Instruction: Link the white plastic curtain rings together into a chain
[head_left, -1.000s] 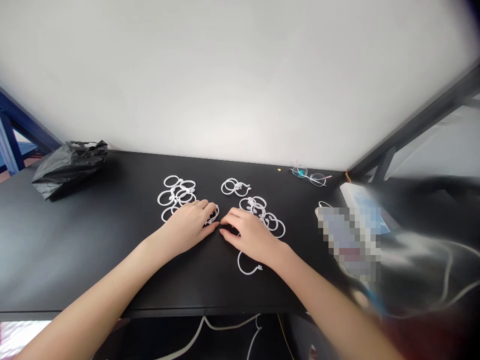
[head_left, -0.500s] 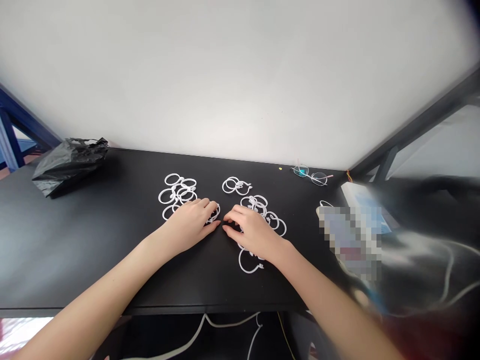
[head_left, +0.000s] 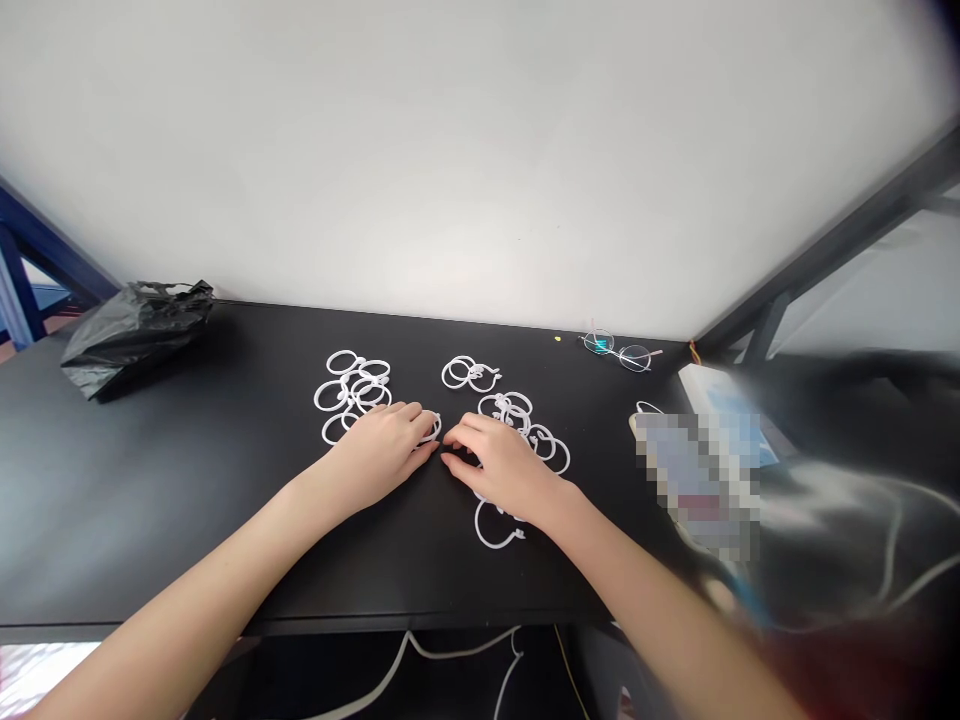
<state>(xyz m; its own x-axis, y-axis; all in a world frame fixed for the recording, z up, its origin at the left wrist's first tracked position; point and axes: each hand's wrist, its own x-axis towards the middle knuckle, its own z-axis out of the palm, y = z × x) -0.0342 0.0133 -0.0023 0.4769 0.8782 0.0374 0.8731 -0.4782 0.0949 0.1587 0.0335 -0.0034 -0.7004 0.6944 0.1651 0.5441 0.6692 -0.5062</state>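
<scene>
Near the middle of the black table, my left hand (head_left: 379, 450) has its thumb and fingers curled about a white plastic ring (head_left: 433, 428), mostly covered by the fingers. My right hand (head_left: 506, 462) is just to the right, its thumb and forefinger apart with a gap between them. Its palm covers part of a pile of white rings (head_left: 517, 405). One ring with a split and a small clasp (head_left: 489, 545) lies below that hand. Beyond the left hand is another cluster of rings (head_left: 373, 392). A few more rings (head_left: 461, 373) lie farther back.
A crumpled black plastic bag (head_left: 139, 335) sits at the table's left. Eyeglasses (head_left: 616, 352) lie near the wall at the back right. To the right are a blurred-out phone-like item (head_left: 682, 480), a white and blue box (head_left: 720, 400) and cables. White cords (head_left: 457, 650) hang under the front edge.
The left fingers have closed slightly over the ring, so less of it shows. The right hand keeps nearly the same pose. The whole view has shifted a little.
</scene>
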